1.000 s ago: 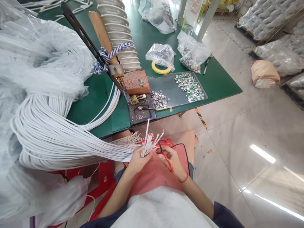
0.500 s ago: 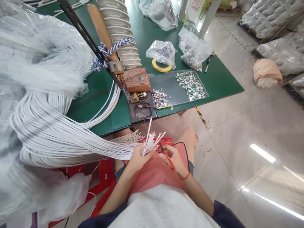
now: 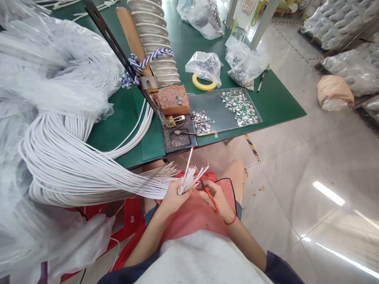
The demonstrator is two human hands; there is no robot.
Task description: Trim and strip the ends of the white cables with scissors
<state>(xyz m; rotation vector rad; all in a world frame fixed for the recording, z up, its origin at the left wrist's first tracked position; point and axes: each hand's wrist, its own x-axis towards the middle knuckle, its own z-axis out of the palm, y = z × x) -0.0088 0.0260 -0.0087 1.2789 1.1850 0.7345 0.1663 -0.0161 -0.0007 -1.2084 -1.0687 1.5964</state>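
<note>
The scene is brightly and evenly lit. Long white streaks (image 3: 328,193) are reflected in the glossy floor (image 3: 281,185) at the lower right, and the far part of the table (image 3: 176,39) is paled by glare. Highlights are scattered over the clear plastic (image 3: 59,75). Outer edges are stretched by wide-angle distortion; fine detail at the wire tips (image 3: 193,173) is softened.

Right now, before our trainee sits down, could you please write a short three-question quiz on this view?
1. Which hand holds the red-handled scissors?
2. True or false: in the picture, the brick is left of the shallow tray.
3. What colour are the tips of the white cables in the left hand? a) blue b) red c) black

Key: 1. The right hand. 2. True. 3. b.
</note>
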